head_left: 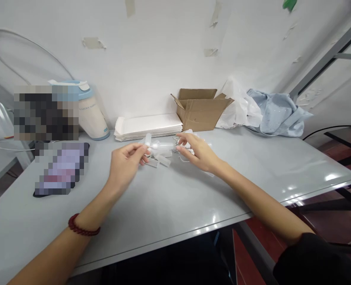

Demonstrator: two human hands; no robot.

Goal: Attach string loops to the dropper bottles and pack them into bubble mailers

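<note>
My left hand (126, 160), with a dark red bracelet (82, 226) on its wrist, has thumb and index finger pinched together at the left side of a small pile of clear plastic pieces (163, 160). What lies in the pinch is too small to make out. Over the right side of the pile hovers my right hand (201, 152), thumb and fingers apart, near some small thin wire-like pieces (175, 139). It partly hides the pieces beneath. A thin white curved piece (183, 160) lies below its thumb.
Along the wall stand a cream and blue tumbler (92, 114), a stack of white envelopes (148, 126), an opened cardboard box (202, 114), a white plastic bag (237, 109) and a crumpled light blue cloth (282, 116). A blurred-out phone-like object (62, 168) lies at the left of the grey table (163, 213).
</note>
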